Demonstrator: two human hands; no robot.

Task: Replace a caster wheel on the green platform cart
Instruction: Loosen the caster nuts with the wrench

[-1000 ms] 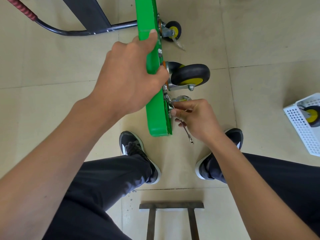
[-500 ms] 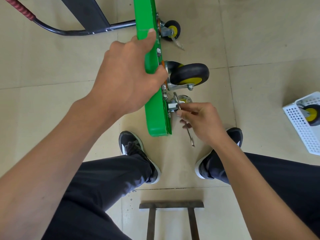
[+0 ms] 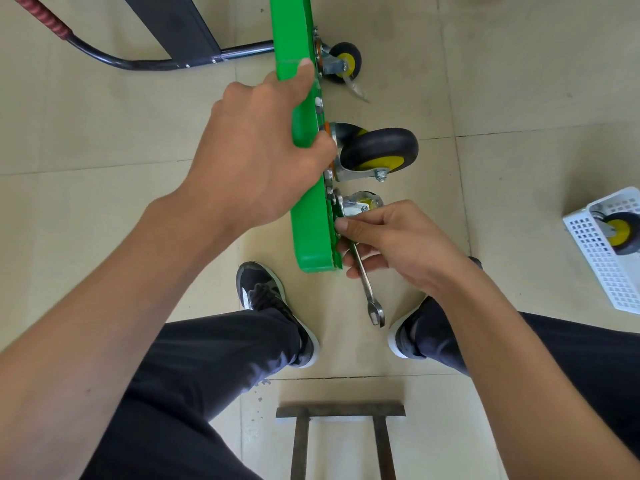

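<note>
Seen from above, looking down at a tiled floor between two dark shoes. Green platform cart [image 3: 308,216] tipped up on its edge, deck standing vertical, as the landmark for everything here. Left of the deck, left hand [image 3: 256,157], grip wrapped over the top edge and holding the cart steady. Just right of the deck, on its underside, a large black and yellow caster wheel [image 3: 379,150] bolted in place, with a smaller one [image 3: 343,62] farther away along the same face. Nearer than the large wheel, at the deck's near corner, a silver caster bracket [image 3: 358,204] touching the deck, its wheel mostly hidden. Right hand [image 3: 391,242] against that bracket, grip closed around a wrench [image 3: 367,285], thumb and fingers pinching near its working end at the mounting bolts. Far right of the cart, a white basket [image 3: 602,268] holding another caster [image 3: 620,233].

Likely mid-task: bolts at the corner caster being worked. Loosening or tightening cannot be told, nor which caster is the replacement.
</note>
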